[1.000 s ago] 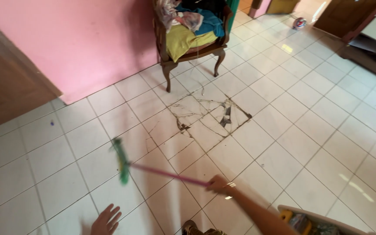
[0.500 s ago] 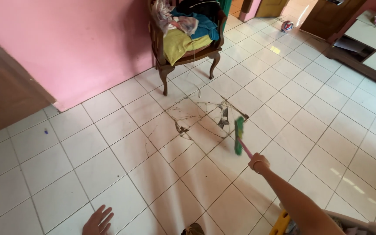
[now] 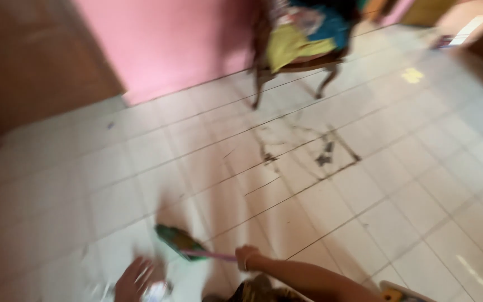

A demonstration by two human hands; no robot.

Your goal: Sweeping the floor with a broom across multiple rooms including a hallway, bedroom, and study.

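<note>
The right hand [image 3: 247, 258] was closed around the pink handle of the broom [image 3: 181, 244], near the cracked tile [image 3: 308, 156]. The left hand [image 3: 134, 279] was open, empty. The broom looked light and stiff, best held by its handle.

Bare right forearm, no sleeve; a thin bangle [image 3: 245, 260] circles the wrist; picture blurred.

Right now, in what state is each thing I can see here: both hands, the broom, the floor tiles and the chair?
Right hand: closed around the pink handle.
Broom: green head low at the floor, blurred.
Left hand: fingers spread, holds nothing.
Cracked tiles: broken, dark gaps.
Chair: upright, piled with cloths.
</note>
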